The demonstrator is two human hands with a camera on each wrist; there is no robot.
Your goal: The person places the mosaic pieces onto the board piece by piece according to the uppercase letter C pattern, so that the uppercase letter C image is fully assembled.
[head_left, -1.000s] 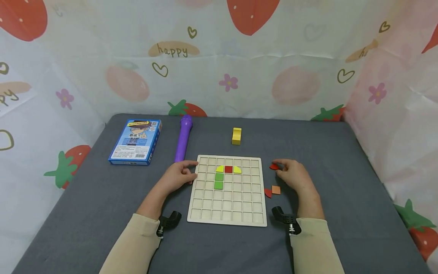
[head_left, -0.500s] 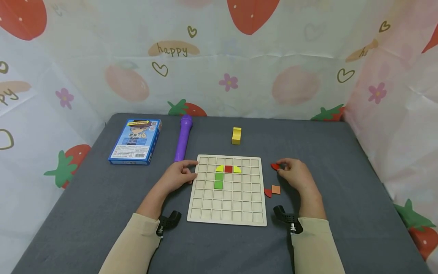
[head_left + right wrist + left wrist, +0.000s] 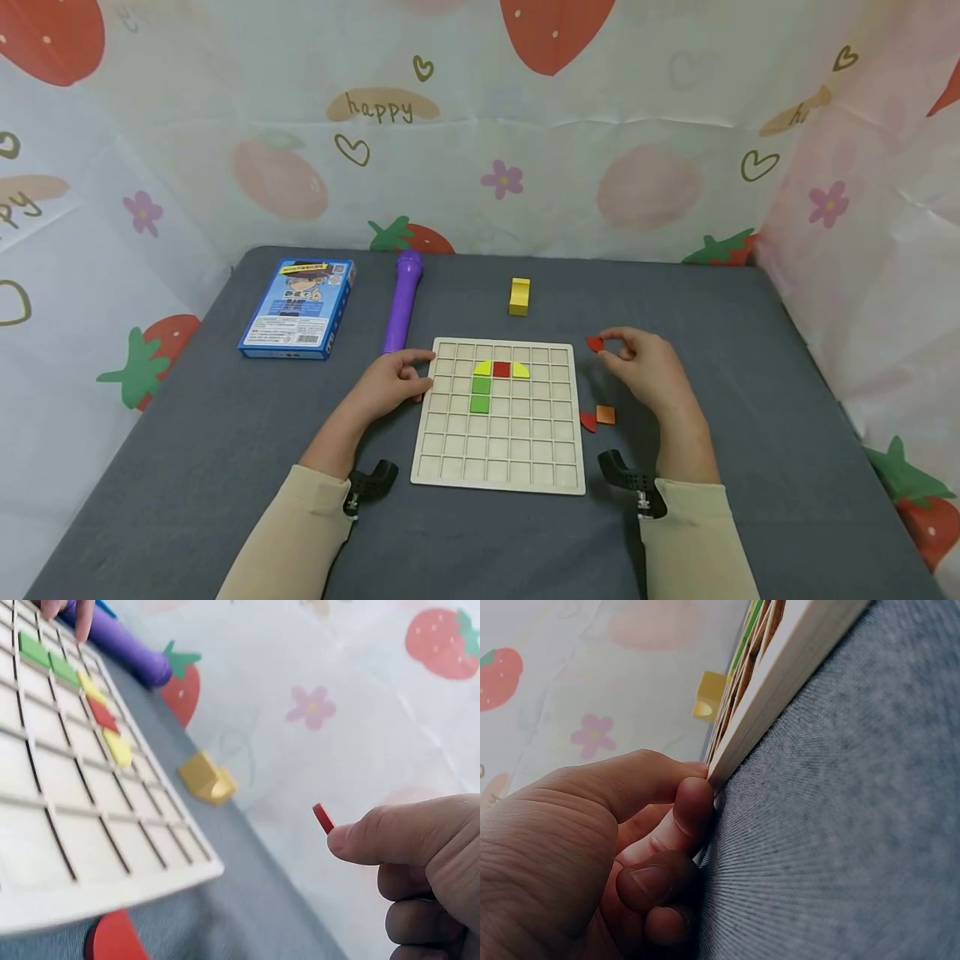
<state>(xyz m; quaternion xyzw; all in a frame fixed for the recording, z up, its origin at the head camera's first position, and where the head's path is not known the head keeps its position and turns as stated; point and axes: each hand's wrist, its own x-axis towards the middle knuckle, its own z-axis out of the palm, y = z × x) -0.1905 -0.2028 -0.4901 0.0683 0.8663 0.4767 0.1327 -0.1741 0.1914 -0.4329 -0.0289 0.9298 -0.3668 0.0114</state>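
My left hand (image 3: 387,387) holds the left edge of a pale wooden grid board (image 3: 487,475) near its far corner. In the left wrist view its thumb and a fingertip meet at the board's side, the other fingers curled. Between thumb and index finger, my right hand (image 3: 647,367) pinches a red tile (image 3: 595,343), seen edge-on in the right wrist view, right of the board's far right corner. In the board's cells lie two yellow rounded tiles (image 3: 521,371), a red square tile (image 3: 501,369) and two green square tiles (image 3: 480,404).
By the board's right edge lie another red rounded tile (image 3: 588,422) and an orange square tile (image 3: 605,415). A yellow block (image 3: 519,297) stands behind the board. Farther left are a purple microphone (image 3: 403,300) and a blue box (image 3: 298,308), all on a grey-covered table (image 3: 750,358).
My right hand has lifted the red tile and shifted it slightly away from me and toward the board. The left hand and the board have stayed put.
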